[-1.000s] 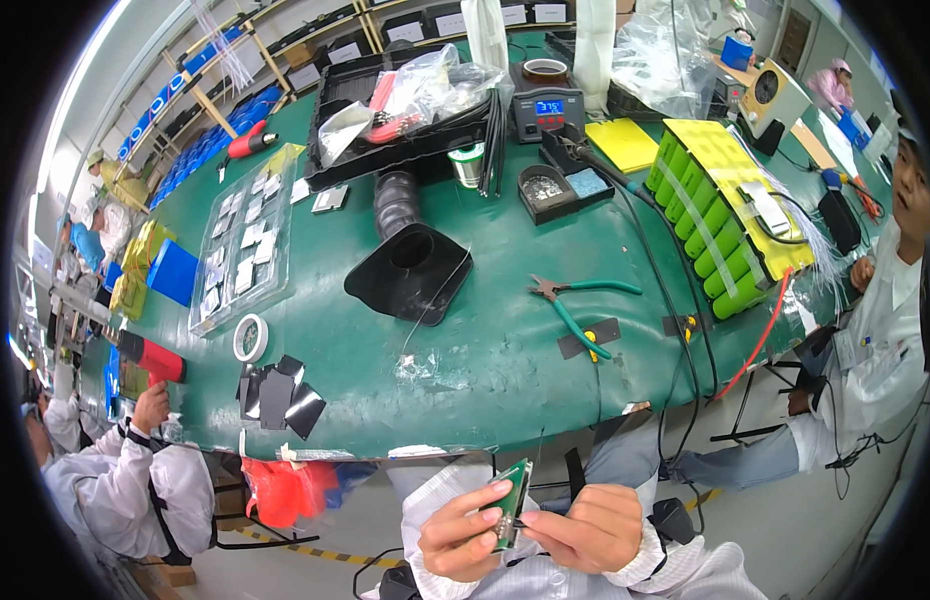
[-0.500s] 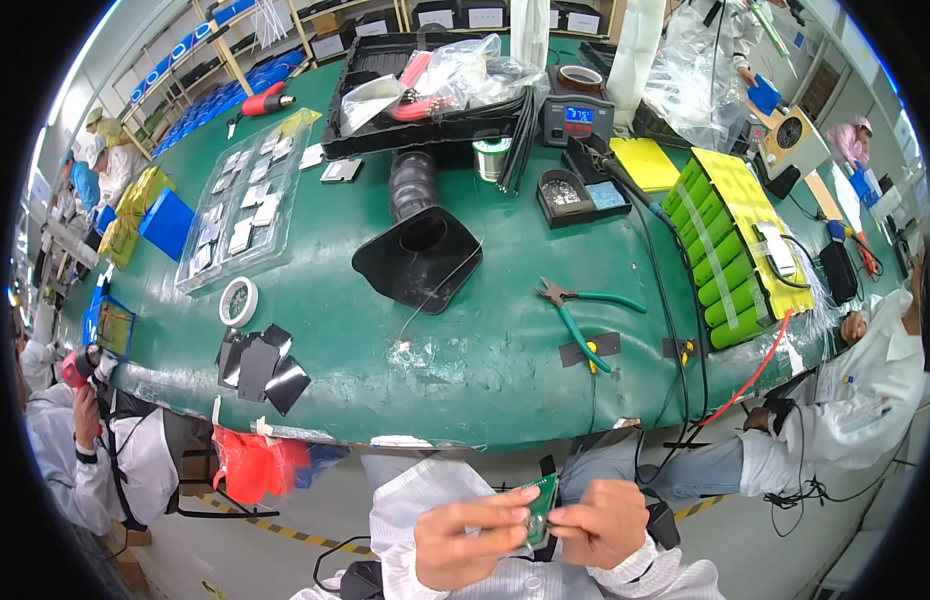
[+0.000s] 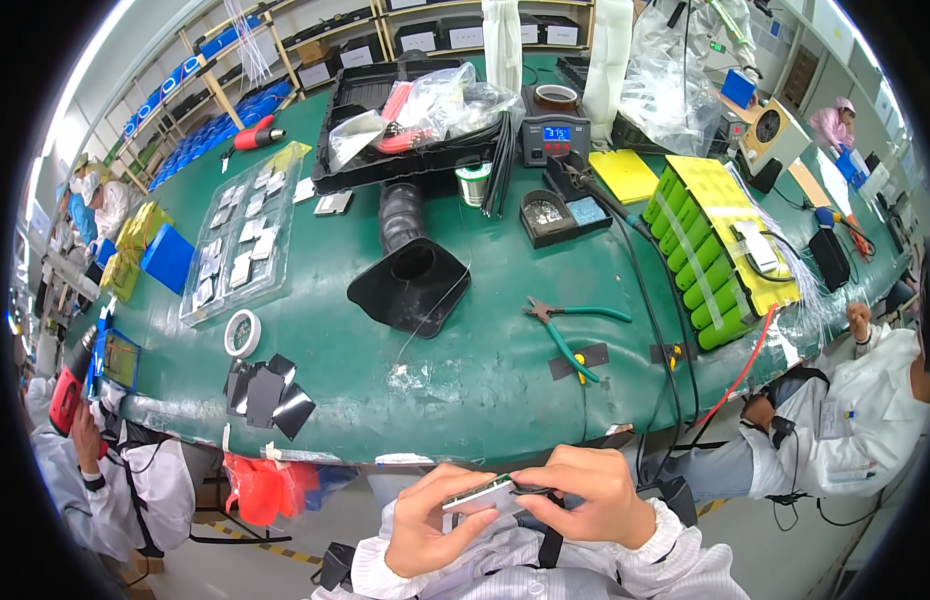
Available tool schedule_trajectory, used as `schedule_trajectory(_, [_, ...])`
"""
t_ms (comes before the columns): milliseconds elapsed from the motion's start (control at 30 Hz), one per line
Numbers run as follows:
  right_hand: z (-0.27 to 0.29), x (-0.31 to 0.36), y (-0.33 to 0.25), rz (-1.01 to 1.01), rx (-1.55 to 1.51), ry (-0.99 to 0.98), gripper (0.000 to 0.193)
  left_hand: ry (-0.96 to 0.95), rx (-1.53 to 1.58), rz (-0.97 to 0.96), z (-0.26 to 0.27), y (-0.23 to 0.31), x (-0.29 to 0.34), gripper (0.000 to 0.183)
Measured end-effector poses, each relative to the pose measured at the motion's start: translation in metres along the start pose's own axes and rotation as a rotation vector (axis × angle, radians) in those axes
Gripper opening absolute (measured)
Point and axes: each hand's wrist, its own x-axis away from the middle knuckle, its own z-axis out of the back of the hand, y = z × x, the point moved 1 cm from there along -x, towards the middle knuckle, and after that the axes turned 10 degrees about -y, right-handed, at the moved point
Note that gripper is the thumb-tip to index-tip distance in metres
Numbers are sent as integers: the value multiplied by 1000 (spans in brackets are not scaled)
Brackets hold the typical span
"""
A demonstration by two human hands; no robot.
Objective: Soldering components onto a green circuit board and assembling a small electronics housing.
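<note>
Just off the table's front edge, my left hand (image 3: 430,522) grips a small circuit board (image 3: 488,497) between thumb and fingers. A light grey flat face of the board is turned toward me, and green shows along its upper edge. My right hand (image 3: 595,497) is closed at the board's right end, thumb and forefinger pinching a thin black piece (image 3: 532,490) there. Fingers partly hide this piece, so I cannot tell whether it is attached to the board. On the table beyond lie green-handled cutting pliers (image 3: 557,325) and a stack of black sheets (image 3: 268,393).
A black fume hood (image 3: 415,290) stands mid-table, with a clear tray of white parts (image 3: 247,235) to its left. At right are a soldering station (image 3: 555,135), a green battery pack (image 3: 700,255) and trailing black cables (image 3: 653,330). Co-workers (image 3: 855,420) sit on both sides.
The board has turned from its green side to its grey face and moved slightly left and up. A black piece now shows in my right fingers. The view has shifted; the left co-worker's red heat gun has tilted.
</note>
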Motion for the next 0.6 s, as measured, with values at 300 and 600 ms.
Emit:
schedule_trajectory(300, [7, 0, 12, -253, -497, -270, 11, -232, 317, 312, 19, 15, -7, 49])
schedule_trajectory(600, [0, 8, 16, -267, -614, -274, 11, -324, 560, 431, 24, 13, -11, 52])
